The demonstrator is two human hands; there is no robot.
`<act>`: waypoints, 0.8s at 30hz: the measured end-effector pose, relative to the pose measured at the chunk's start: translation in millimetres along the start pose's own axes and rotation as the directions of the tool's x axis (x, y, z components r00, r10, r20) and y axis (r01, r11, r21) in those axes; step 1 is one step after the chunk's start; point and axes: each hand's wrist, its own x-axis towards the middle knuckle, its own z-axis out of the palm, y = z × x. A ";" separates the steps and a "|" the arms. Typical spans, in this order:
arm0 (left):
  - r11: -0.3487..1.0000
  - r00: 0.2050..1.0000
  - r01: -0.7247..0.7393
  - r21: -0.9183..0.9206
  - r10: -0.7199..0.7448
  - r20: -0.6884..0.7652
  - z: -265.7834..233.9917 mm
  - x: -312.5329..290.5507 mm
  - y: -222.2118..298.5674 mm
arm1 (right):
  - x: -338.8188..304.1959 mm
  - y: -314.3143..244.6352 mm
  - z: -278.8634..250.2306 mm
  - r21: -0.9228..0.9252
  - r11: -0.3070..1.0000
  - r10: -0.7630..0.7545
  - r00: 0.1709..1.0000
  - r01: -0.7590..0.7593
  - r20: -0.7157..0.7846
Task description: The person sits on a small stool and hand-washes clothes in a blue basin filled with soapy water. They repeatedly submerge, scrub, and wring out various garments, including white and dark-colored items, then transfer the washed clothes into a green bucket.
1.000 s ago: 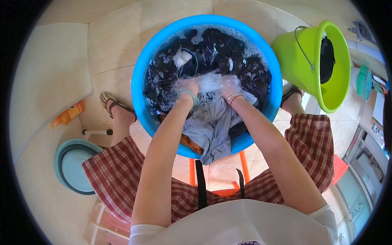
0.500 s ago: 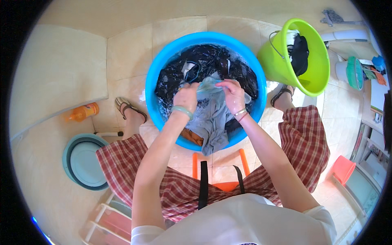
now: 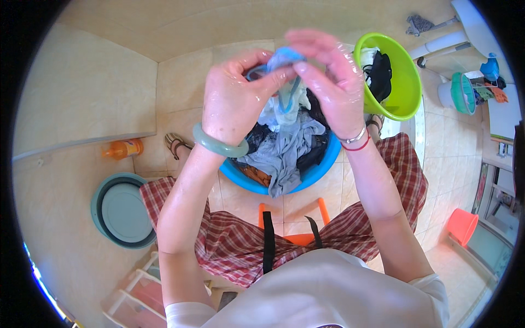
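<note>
My left hand (image 3: 232, 95), wet and with a green bangle at its wrist, pinches a thin light blue garment (image 3: 285, 56) between thumb and fingers. On the garment's other side is my right hand (image 3: 339, 90), thumb against the cloth and its outer fingers stretched away. Wet cloth hangs below both hands, over a round blue basin (image 3: 317, 179). In the basin a grey garment (image 3: 290, 150) drapes toward the near rim, beside a brown cloth (image 3: 256, 174) and dark wet clothes (image 3: 314, 158). My hands hide the basin's far part.
A lime-green bucket (image 3: 407, 98) with black and white clothes stands right of the basin. Left are an orange bottle (image 3: 123, 148) and a grey-green tub (image 3: 128, 218). An orange stool (image 3: 301, 239) is under me; a coral bin (image 3: 462, 227) stands at right.
Both hands have risen from the basin toward the head camera, lifting the light blue garment. My right hand's outer fingers have spread. The view has shifted slightly.
</note>
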 end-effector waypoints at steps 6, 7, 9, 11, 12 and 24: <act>0.964 0.991 -0.117 -0.238 0.095 -0.099 7.2 -15.1 41.4 | -39.0 51.6 -6.4 -0.146 0.989 -0.009 1.000 0.009 -0.001; 0.959 0.991 -0.124 -0.254 0.106 -0.081 7.5 -16.6 48.3 | -53.0 72.6 -2.8 -0.309 0.951 0.016 0.999 -0.004 0.039; 0.944 0.991 -0.135 -0.302 0.132 -0.029 10.2 -14.8 57.4 | -87.0 124.4 0.4 -0.462 0.860 0.274 0.960 -0.215 0.064; 0.865 0.978 -0.151 -0.478 0.202 0.056 -3.0 -11.6 55.0 | -95.1 150.7 11.5 -0.323 0.836 0.469 0.883 -0.443 0.004; 0.848 0.978 -0.147 -0.509 0.201 0.053 -4.0 -8.0 50.8 | -96.8 161.4 16.8 -0.199 0.862 0.462 0.884 -0.467 -0.070; 0.931 0.955 0.006 0.366 0.103 -0.277 -7.0 -9.5 -229.1 | -139.6 224.9 -8.9 -0.650 0.652 0.376 0.911 -0.391 -0.170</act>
